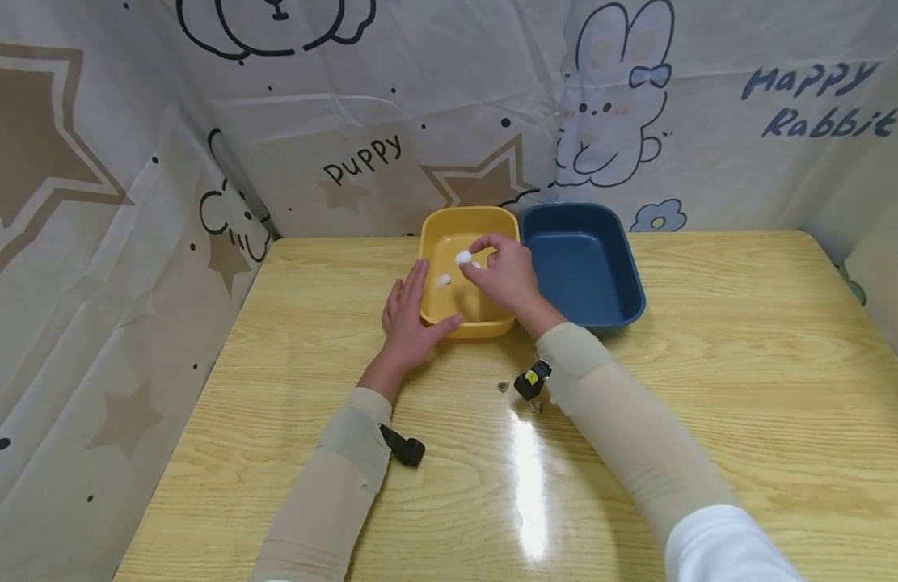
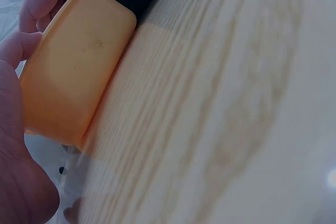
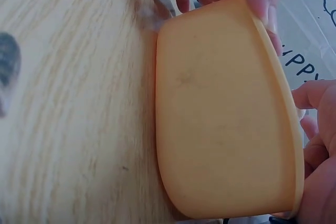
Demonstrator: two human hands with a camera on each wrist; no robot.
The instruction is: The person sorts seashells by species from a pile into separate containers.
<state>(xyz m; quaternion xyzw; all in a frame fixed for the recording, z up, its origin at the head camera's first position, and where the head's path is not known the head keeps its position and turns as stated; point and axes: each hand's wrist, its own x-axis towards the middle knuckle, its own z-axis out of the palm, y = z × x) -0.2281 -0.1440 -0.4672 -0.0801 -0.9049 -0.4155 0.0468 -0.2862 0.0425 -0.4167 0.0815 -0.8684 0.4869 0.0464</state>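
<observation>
In the head view a yellow bin (image 1: 485, 327) stands at the back of the table. My left hand (image 1: 407, 322) rests on its near left corner, fingers laid straight along the left side and thumb over the front rim. Above the bin, my right hand (image 1: 505, 276) pinches a small white piece (image 1: 463, 257) between thumb and forefinger. One more white piece (image 1: 444, 280) lies on the bin floor. Both wrist views show the bin's outer wall (image 3: 226, 114); the held piece is mostly hidden there. What the white pieces are I cannot tell.
A dark blue bin (image 1: 583, 279) stands right beside the yellow one. Two small, dark, shell-like pieces lie on the table near the right wrist, one (image 1: 503, 386) slightly left of the other (image 1: 536, 406). A printed cloth (image 1: 390, 105) hangs behind the table.
</observation>
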